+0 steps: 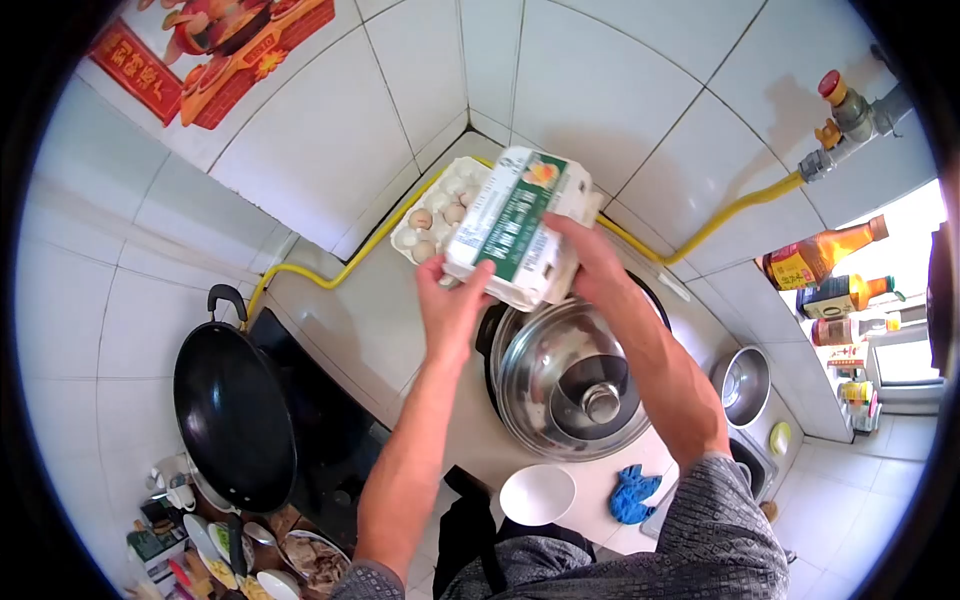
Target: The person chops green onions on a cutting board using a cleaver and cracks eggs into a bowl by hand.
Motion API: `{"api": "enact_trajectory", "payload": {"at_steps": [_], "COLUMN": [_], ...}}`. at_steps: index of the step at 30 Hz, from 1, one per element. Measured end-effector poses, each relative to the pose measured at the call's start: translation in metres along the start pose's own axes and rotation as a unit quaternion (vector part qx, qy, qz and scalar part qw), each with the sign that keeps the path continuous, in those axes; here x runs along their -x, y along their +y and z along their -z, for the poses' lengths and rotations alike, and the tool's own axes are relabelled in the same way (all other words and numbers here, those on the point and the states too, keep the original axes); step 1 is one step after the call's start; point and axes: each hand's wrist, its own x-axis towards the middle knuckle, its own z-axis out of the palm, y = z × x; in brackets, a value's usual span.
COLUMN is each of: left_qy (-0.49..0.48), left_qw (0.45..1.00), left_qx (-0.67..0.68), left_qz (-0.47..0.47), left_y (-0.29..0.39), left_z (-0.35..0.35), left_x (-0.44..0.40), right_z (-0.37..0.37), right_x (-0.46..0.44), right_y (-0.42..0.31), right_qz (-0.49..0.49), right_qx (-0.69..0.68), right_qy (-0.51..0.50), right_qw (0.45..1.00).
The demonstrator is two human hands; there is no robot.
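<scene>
Between my two hands is a closed egg carton (515, 225), white with a green label, tilted above the counter corner. My left hand (452, 300) grips its near left edge, thumb on top. My right hand (590, 262) holds the right side, its fingers partly hidden behind the carton. Just beyond, to the left, an open egg tray (405, 238) rests on the counter with several brown eggs (421, 219) in it. Below my hands stands a large pot with a shiny lid (540, 400); its knob faces up.
A black wok (235, 415) sits on the stove at left. A yellow gas hose (735, 215) runs along the wall. Near me are a white bowl (538, 494) and a blue cloth (633, 494). A steel bowl (743, 387) and sauce bottles (825, 252) are at right.
</scene>
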Motion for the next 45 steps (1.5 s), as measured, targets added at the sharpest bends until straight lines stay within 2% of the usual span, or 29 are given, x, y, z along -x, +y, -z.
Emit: {"api": "enact_trajectory", "payload": {"at_steps": [5, 8, 14, 22, 24, 26, 28, 29, 31, 32, 38, 40, 45], "left_qy": [-0.055, -0.056, -0.095, -0.084, -0.019, 0.048, 0.097, 0.096, 0.097, 0.079, 0.046, 0.049, 0.047], "left_qw": [0.997, 0.995, 0.989, 0.983, 0.983, 0.941, 0.907, 0.907, 0.798, 0.784, 0.786, 0.79, 0.799], "left_qx": [-0.037, -0.067, -0.065, -0.119, -0.174, -0.332, -0.39, -0.39, -0.555, -0.57, -0.594, -0.589, -0.57], "left_qz": [0.04, 0.047, 0.096, 0.114, 0.049, -0.041, -0.128, -0.127, -0.214, -0.232, -0.165, -0.163, -0.185], "left_y": [-0.027, -0.042, -0.059, -0.045, -0.041, -0.03, -0.033, -0.035, -0.035, -0.039, -0.036, -0.036, -0.036], "left_z": [-0.023, -0.029, -0.023, -0.001, 0.011, 0.028, 0.048, 0.055, 0.065, 0.072, 0.07, 0.071, 0.074], "left_x": [0.015, 0.012, -0.01, -0.022, -0.03, -0.047, -0.07, -0.078, -0.088, -0.096, -0.109, -0.11, -0.107], "right_z": [0.045, 0.066, 0.076, 0.062, 0.059, 0.052, 0.048, 0.047, 0.039, 0.035, 0.024, 0.021, 0.023], "right_x": [0.012, 0.007, -0.009, -0.018, -0.016, -0.011, -0.011, -0.011, -0.008, -0.007, -0.008, -0.01, -0.009], "right_y": [-0.015, -0.017, -0.009, -0.002, 0.001, 0.002, 0.005, 0.007, 0.006, 0.007, 0.021, 0.028, 0.03], "right_qz": [-0.057, -0.08, -0.082, -0.072, -0.06, -0.019, -0.016, -0.012, -0.013, -0.013, 0.022, 0.05, 0.043], "right_qx": [-0.028, 0.011, 0.029, 0.028, 0.027, 0.068, 0.085, 0.101, 0.102, 0.103, 0.102, 0.09, 0.11], "right_qy": [-0.003, 0.03, 0.046, 0.05, 0.042, 0.053, 0.069, 0.084, 0.092, 0.098, 0.105, 0.111, 0.114], "right_qw": [0.998, 0.996, 0.995, 0.996, 0.997, 0.996, 0.994, 0.991, 0.99, 0.99, 0.989, 0.989, 0.986]}}
